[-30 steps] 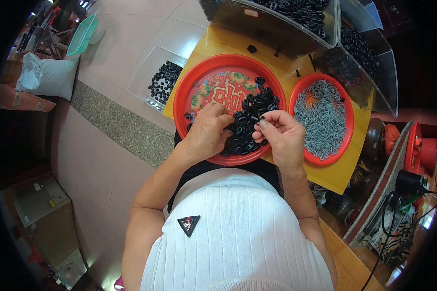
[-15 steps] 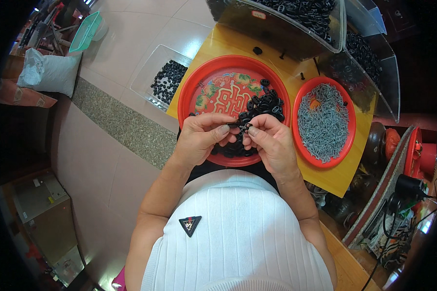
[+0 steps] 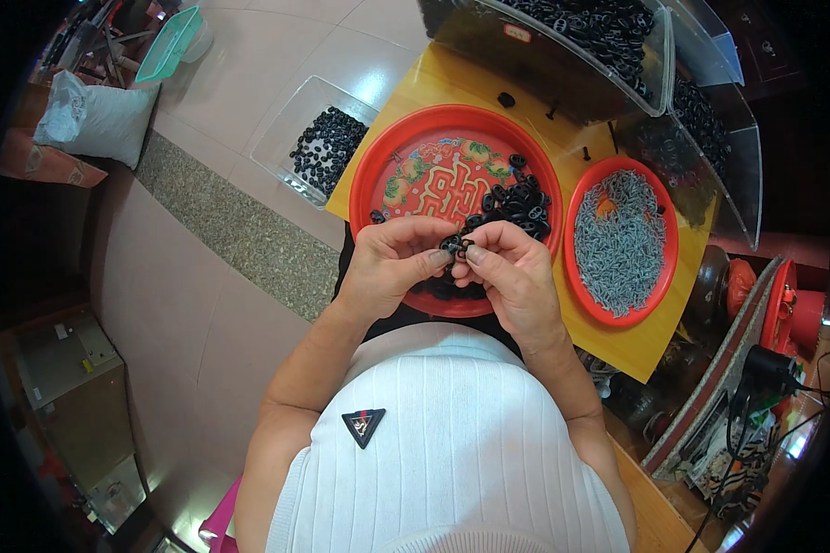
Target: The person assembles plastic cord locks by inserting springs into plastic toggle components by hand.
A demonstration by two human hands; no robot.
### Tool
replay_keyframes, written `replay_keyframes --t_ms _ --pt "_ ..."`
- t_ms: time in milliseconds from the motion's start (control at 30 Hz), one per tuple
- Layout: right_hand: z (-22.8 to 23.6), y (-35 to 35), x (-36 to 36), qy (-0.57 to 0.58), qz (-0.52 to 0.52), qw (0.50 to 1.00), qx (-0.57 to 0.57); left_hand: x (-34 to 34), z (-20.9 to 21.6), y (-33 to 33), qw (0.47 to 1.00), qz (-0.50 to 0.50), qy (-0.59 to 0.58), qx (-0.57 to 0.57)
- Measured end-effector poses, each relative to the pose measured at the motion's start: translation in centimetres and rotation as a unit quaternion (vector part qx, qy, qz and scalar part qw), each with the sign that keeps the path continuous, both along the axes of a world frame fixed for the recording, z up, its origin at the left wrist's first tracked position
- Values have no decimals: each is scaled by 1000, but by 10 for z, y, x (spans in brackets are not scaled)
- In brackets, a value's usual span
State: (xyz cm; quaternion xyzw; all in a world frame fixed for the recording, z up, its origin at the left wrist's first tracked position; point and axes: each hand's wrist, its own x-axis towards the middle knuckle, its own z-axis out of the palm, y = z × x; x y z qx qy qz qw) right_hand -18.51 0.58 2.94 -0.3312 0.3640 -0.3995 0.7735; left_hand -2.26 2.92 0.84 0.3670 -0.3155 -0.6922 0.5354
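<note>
Over the near part of a round red tray (image 3: 363, 175), my two hands meet fingertip to fingertip. A small black oval plastic piece (image 3: 452, 245) is pinched between thumb and finger of my left hand (image 3: 389, 267). My right hand (image 3: 518, 281) is closed in a pinch right against it, on a small dark part (image 3: 468, 246) mostly hidden by the fingertips. Beyond and beneath the hands lies a heap of black oval pieces (image 3: 528, 205) in the tray. To the right, a smaller red tray (image 3: 575, 210) holds a pile of grey screws (image 3: 621, 253).
Both trays rest on a yellow board (image 3: 433, 78). Clear bins (image 3: 590, 69) of black parts stand at its far right. A clear box (image 3: 281, 138) with small black pieces sits on the floor to the left. Cables and a black plug (image 3: 767, 370) lie at the right.
My hands have drawn closer, bringing the black piece and the small dark part together. The whole view has shifted slightly, with the trays appearing a little farther right.
</note>
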Motion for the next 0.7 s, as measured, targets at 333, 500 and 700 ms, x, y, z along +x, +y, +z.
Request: replay_keyframes --t_ms 333,500,700 --pt "5 1 -4 78 -15 997 -16 7 -3 0 995 -8 96 26" --pt "14 4 3 153 -14 988 -34 7 0 1 996 2 94 1" --pt "15 5 5 196 -2 979 -52 7 0 3 997 -11 73 -17"
